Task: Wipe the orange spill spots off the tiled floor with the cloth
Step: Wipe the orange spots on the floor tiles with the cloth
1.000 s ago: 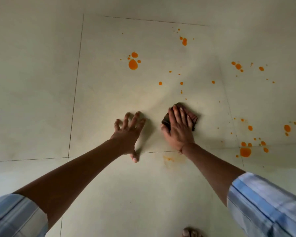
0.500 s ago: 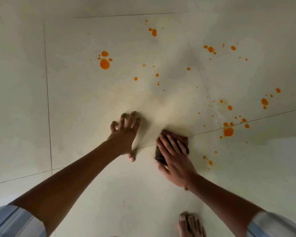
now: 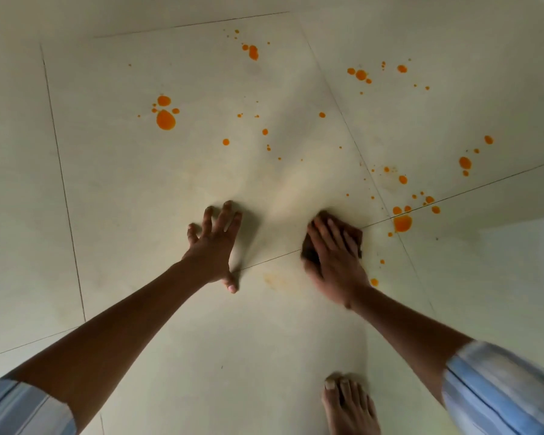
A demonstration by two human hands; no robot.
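Floor (image 3: pixel 107 215): pale tiles, thin joints.
Orange spots (image 3: pixel 166 119): scattered over the far tiles, the biggest at left.
Left hand (image 3: pixel 212 246): spread flat on the tile, fingers splayed, nothing held.
Cloth (image 3: pixel 309 250): dark, pressed to the floor across a joint, mostly covered.
Right hand (image 3: pixel 333 262): laid flat over the cloth, fingers straight, not curled round it.
Blot (image 3: pixel 402 223): seen just right of the cloth.
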